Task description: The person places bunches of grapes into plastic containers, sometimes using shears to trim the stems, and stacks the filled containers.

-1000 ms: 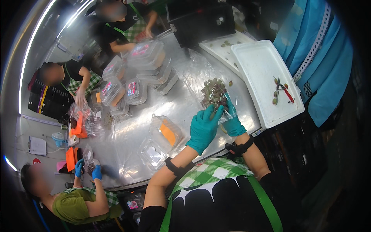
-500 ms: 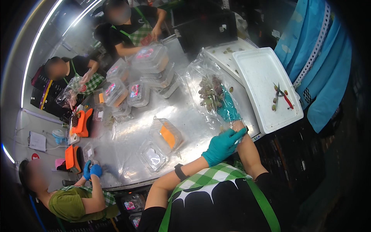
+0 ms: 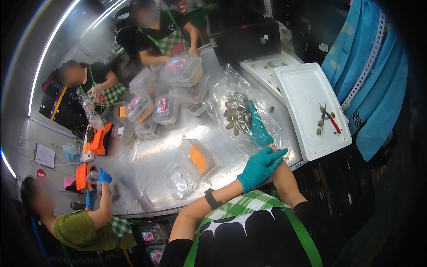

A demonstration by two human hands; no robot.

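A clear plastic bag [image 3: 221,89] lies on the metal table in front of me, with a bunch of dark reddish-green grapes [image 3: 235,118] inside it. My right hand [image 3: 260,129], in a teal glove, reaches into the bag. Its fingers lie against the bunch's right side and seem closed on it, partly hidden by grapes and film. Over my right wrist, my left hand [image 3: 258,171], also teal-gloved, pinches the bag's near edge. One loose grape [image 3: 271,109] sits right of the bunch.
A white tray [image 3: 296,111] at right holds red-handled pruning shears [image 3: 331,121] and loose grapes. An open clear clamshell box [image 3: 183,150] stands left of my hands; stacked boxes [image 3: 180,84] are beyond. Co-workers stand at the far and left sides, near orange scales [image 3: 98,140].
My right hand and the grapes have shifted slightly left inside the bag. My left hand stays by the right wrist. The view has shifted a little. The near-left co-worker's blue-gloved hands have moved apart.
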